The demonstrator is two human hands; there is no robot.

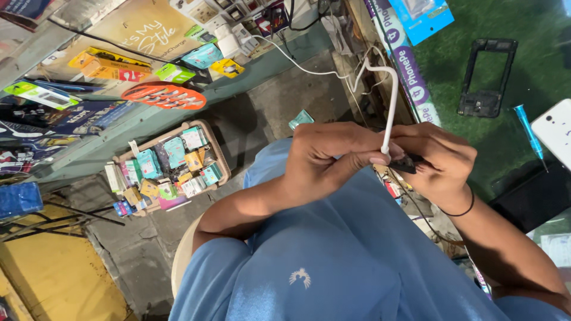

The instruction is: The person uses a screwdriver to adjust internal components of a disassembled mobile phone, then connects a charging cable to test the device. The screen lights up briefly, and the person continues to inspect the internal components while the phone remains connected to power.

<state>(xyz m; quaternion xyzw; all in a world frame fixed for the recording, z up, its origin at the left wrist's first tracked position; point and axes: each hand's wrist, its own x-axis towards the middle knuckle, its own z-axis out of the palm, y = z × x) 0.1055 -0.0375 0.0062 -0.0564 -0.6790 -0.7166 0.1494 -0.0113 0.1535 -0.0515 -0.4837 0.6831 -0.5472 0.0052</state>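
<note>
My left hand pinches the plug end of a white cable between thumb and fingers. The cable rises from my fingers, bends over and runs off to a white charger at the top. My right hand, with a black band on its wrist, is closed round a small black object. Only a tip of this object shows between the two hands, and I cannot make out what it is. The hands touch each other in front of my blue shirt.
A green mat at the right carries a black phone frame, a blue screwdriver and a white phone. On the floor at the left stands a tray of several small packets. Shelves with boxed goods fill the upper left.
</note>
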